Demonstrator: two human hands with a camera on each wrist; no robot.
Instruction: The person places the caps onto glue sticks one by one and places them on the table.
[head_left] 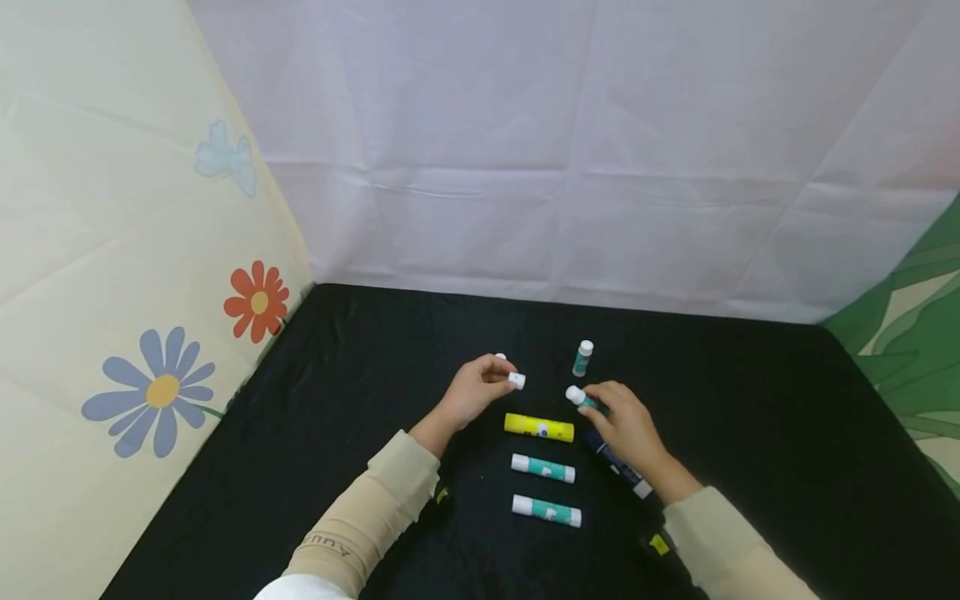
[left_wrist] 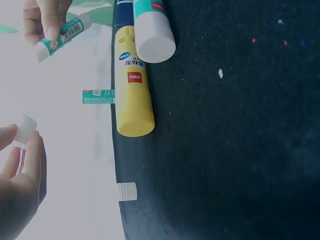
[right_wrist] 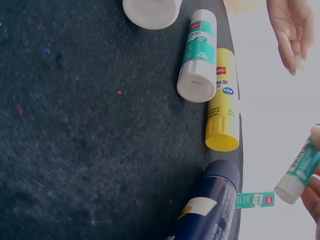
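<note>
My left hand (head_left: 471, 390) pinches a small white cap (head_left: 517, 381) between thumb and fingers, over the black table. Across from it, my right hand (head_left: 626, 425) holds a green-and-white glue stick (head_left: 576, 395), its white end pointing toward the left hand. The left wrist view shows the pinched cap (left_wrist: 26, 129) and the held glue stick (left_wrist: 70, 35) apart from each other. Another green-and-white glue stick (head_left: 582, 358) stands upright just behind the right hand. A second white cap (left_wrist: 127, 191) sits on the table, mostly hidden behind the left hand in the head view.
Between the forearms lie a yellow glue stick (head_left: 538, 427) and two green-and-white glue sticks (head_left: 543, 468), roughly in a column. A dark blue tube (head_left: 617, 463) lies slanted beneath the right hand. White cloth (head_left: 480, 167) hangs behind the black table (head_left: 360, 350).
</note>
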